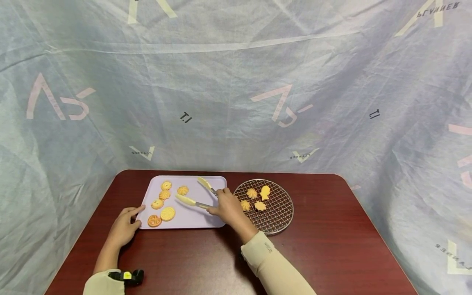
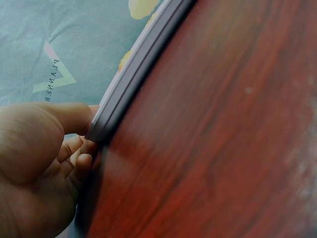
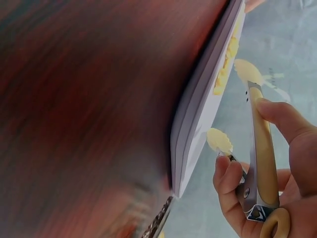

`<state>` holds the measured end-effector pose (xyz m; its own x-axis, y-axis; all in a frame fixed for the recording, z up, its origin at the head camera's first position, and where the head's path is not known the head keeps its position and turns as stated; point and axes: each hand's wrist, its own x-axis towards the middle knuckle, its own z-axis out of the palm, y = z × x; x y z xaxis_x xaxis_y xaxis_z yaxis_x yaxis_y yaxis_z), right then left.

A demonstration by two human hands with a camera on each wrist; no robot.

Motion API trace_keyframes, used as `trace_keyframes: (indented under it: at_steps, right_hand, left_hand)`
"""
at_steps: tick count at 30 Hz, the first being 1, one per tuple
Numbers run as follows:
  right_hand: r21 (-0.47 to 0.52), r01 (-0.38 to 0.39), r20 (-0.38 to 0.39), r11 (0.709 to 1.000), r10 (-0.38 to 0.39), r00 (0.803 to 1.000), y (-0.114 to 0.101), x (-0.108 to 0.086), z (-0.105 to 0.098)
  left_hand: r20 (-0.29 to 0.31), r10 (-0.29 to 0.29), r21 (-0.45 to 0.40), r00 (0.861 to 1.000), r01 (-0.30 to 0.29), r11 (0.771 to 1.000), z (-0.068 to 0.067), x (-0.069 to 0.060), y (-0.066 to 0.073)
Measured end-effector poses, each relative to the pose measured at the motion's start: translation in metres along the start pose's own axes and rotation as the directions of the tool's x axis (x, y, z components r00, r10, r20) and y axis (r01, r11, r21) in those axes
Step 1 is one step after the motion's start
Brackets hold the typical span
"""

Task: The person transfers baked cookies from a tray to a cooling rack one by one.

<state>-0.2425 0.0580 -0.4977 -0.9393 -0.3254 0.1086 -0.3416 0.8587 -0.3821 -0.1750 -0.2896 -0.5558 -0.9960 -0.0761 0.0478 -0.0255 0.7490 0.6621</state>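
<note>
My right hand (image 1: 230,207) grips a pair of tongs (image 1: 187,200) with pale yellow tips and handles, over the right part of a lilac tray (image 1: 199,220). The tongs' arms are spread, with nothing between the tips. One tip lies just below a swirl cookie (image 1: 182,190) in the head view. At the tray's lower left corner, my left hand (image 1: 123,227) pinches the rim, thumb (image 2: 74,116) against the edge and the other fingers curled lower. Along the tray's left side lie several cookies, among them a large round one (image 1: 167,213) and a pretzel-shaped one (image 1: 154,221).
Right of the tray stands a round wire rack (image 1: 274,221) bearing several cookies, including a fish-shaped one (image 1: 265,192). Both sit on a dark red wooden table (image 1: 332,246). A printed grey cloth (image 1: 228,82) hangs behind and at the sides.
</note>
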Motion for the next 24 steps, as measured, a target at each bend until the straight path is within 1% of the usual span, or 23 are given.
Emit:
trace_keyframes:
  at_steps: [8,14,21,24]
  right_hand:
    - [-0.067,0.000,-0.013,0.998,-0.001,1.000,-0.009,0.006,0.009]
    - [-0.117,-0.001,-0.036,0.993,-0.003,0.999,-0.014,0.006,0.014]
    - [-0.098,-0.003,-0.053,0.995,-0.002,0.999,-0.020,0.008,0.018]
    - [-0.112,-0.006,-0.065,0.994,-0.002,0.998,-0.023,0.009,0.020]
  left_hand:
    - [0.003,-0.009,-0.005,1.000,0.009,1.000,0.000,-0.001,0.000]
    - [0.007,-0.013,-0.004,1.000,0.013,1.000,0.000,0.000,0.000]
    - [0.016,-0.032,-0.008,0.999,0.032,0.999,-0.001,-0.001,0.001]
    - [0.015,-0.029,-0.006,0.999,0.030,1.000,0.000,0.000,0.001]
